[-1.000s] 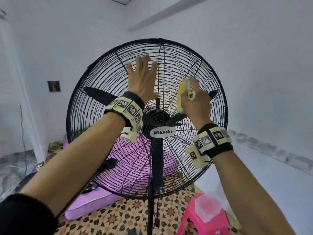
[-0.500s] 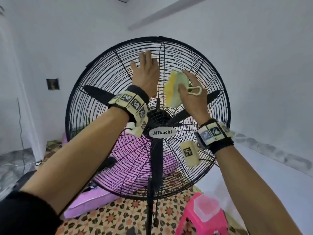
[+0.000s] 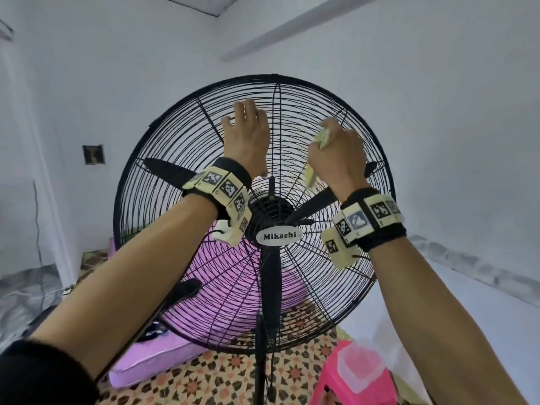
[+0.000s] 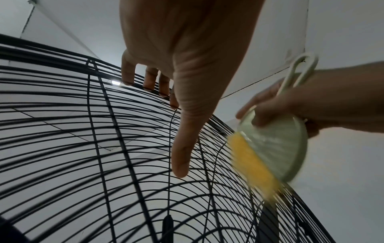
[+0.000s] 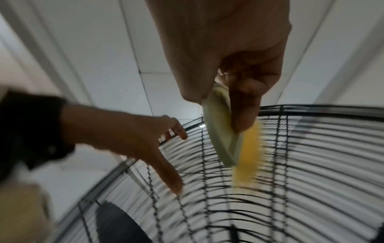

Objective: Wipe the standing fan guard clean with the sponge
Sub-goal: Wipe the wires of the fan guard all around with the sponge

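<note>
One "Mikachi" badge (image 3: 280,235) at the black fan guard's (image 3: 163,200) hub.

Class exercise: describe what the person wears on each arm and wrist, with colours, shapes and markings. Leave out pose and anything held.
Both forearms are bare. Each wrist carries a black band ringed with cream square blocks bearing black-and-white coded markers; a cream block hangs beneath each wrist. A thin dark cable trails from the left unit. A black sleeve covers the left upper arm.

Head camera facing the fan guard (image 3: 204,159) straight on from arm's reach, both wrist cameras close under it looking steeply up toward the ceiling, all three sharing the guard's upper wires, each wrist view catching the opposite hand
</note>
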